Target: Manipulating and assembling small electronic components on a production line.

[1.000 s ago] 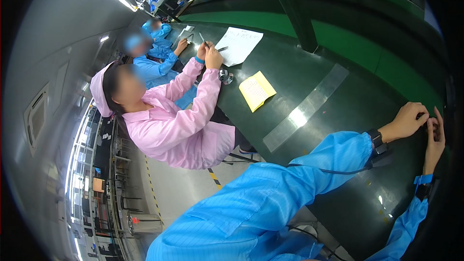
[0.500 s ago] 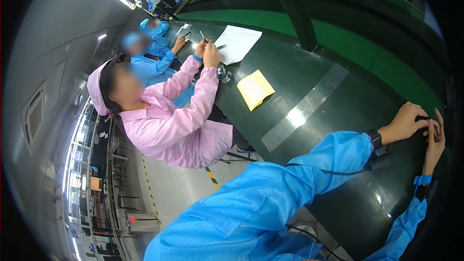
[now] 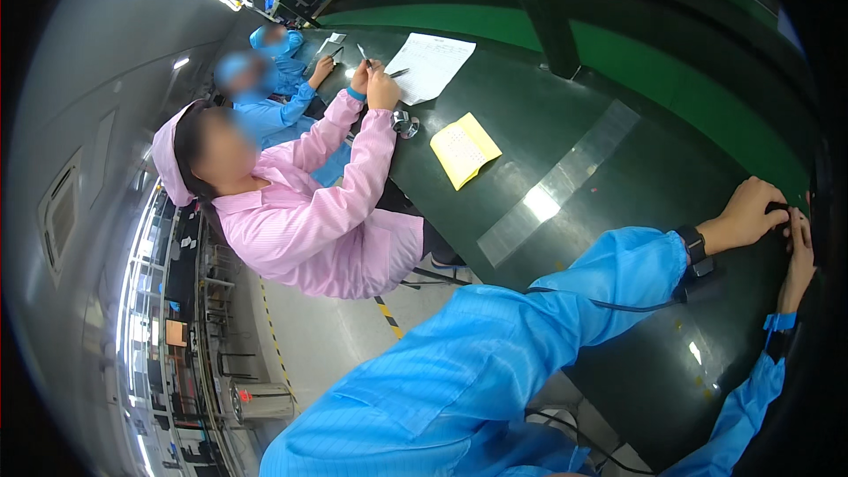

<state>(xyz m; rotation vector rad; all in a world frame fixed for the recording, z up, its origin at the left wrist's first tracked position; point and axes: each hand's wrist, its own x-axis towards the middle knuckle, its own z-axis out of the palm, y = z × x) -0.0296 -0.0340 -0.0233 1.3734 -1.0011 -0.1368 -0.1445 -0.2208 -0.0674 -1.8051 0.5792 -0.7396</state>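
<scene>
At the far right edge of the green table [image 3: 618, 181], my two hands meet at a small black object [image 3: 776, 208], whose kind I cannot make out. My left hand [image 3: 746, 215] is closed, its thumb and fingers pinching this object. From below, my right hand [image 3: 799, 256] reaches up to the same object with its fingertips against it; the dark rim of the picture hides part of that hand. A black band [image 3: 693, 247] with a cable circles my left wrist, and a blue band [image 3: 781, 321] circles my right.
A yellow printed sheet [image 3: 465, 152] and a strip of clear tape [image 3: 565, 181] lie on the table. Further left, a person in pink [image 3: 309, 203] holds a pen over a white paper [image 3: 433, 66]. People in blue sit beyond. A green post [image 3: 539, 13] stands at the back.
Both hands have shifted slightly up and to the right, and the right hand's fingers have drawn closer together at the black object. The view has tilted a little.
</scene>
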